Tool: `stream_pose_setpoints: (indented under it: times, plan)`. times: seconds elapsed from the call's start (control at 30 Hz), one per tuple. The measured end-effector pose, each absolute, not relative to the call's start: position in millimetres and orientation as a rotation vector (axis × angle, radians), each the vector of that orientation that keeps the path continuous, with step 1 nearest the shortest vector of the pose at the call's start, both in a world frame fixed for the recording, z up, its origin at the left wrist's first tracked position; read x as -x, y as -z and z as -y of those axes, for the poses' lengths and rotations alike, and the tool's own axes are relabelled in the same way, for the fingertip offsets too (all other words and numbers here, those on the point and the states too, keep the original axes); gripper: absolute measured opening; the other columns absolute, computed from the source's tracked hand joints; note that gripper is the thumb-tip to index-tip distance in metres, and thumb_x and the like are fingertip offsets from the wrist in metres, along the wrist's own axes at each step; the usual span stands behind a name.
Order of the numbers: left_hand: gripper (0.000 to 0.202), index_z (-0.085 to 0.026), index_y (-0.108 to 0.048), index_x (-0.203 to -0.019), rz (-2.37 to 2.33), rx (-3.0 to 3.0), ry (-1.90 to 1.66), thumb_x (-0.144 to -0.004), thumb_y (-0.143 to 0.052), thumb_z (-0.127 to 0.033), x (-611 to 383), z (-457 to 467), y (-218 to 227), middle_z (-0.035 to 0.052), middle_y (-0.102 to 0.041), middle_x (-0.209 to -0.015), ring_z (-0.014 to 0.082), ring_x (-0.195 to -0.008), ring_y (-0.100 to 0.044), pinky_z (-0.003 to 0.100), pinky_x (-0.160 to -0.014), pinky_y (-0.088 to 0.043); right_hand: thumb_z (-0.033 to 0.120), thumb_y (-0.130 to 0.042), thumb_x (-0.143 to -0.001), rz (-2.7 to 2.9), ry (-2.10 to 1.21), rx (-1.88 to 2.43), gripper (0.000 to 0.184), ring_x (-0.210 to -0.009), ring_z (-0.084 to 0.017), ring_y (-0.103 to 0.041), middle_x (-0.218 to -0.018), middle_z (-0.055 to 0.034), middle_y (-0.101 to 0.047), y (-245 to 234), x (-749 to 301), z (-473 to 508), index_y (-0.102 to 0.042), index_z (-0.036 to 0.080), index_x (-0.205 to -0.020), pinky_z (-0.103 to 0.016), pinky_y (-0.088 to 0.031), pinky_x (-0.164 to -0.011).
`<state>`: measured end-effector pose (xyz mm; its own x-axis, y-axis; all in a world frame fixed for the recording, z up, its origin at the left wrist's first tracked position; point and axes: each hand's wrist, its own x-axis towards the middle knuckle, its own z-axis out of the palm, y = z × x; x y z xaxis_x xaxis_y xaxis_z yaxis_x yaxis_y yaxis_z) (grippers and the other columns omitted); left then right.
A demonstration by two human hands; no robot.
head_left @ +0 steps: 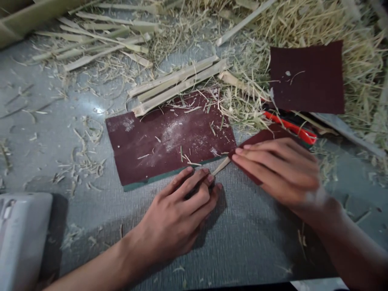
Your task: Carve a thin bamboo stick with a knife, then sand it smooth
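My left hand [184, 206] rests low on the table with its fingers curled around one end of a thin wooden stick [222, 165]. The stick points up and right, toward my right hand [279, 169]. That hand pinches a folded piece of dark red sandpaper [250, 171], which covers the stick's far end. Just beyond my left fingers lies a larger sheet of sandpaper [145, 141], dusted with pale powder and small shavings. Several split bamboo strips [182, 85] lie across its far edge.
Another sandpaper square [306, 76] lies on a heap of shavings [360, 28] at the right. Near it is a red-and-black handled tool [291, 125]. More bamboo strips [106, 40] are scattered at the back left. A pale device [24, 234] stands at the lower left of the grey table [87, 218].
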<state>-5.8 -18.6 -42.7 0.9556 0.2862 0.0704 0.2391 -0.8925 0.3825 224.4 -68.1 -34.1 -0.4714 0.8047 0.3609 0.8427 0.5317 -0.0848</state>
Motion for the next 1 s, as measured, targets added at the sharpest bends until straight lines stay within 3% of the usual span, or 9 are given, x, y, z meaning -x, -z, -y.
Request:
stream_pose_setpoints:
  times: [0.37,1.0]
  plan:
    - [0.041,-0.012,-0.050,-0.126,-0.381,-2.723,-0.183,-0.087,-0.047,-0.020,6,19,43,0.0045,-0.056,-0.126,0.0238,-0.131,-0.036,0.039,-0.116,-0.021,0.008,-0.055,-0.085,2.482,0.131,1.260,0.018,-0.092,-0.021,-0.063,-0.098,-0.0103,-0.070,33,-220,70,-0.064,0.005,-0.100,-0.037,-0.053,-0.076]
    - [0.045,-0.011,-0.047,-0.129,-0.389,-2.727,-0.185,-0.085,-0.048,-0.018,5,18,43,0.0046,-0.056,-0.127,0.0239,-0.131,-0.035,0.039,-0.117,-0.019,0.008,-0.060,-0.081,2.435,0.132,1.372,0.024,-0.092,-0.022,-0.063,-0.098,-0.0085,-0.070,35,-232,69,-0.063,0.008,-0.105,-0.038,-0.052,-0.077]
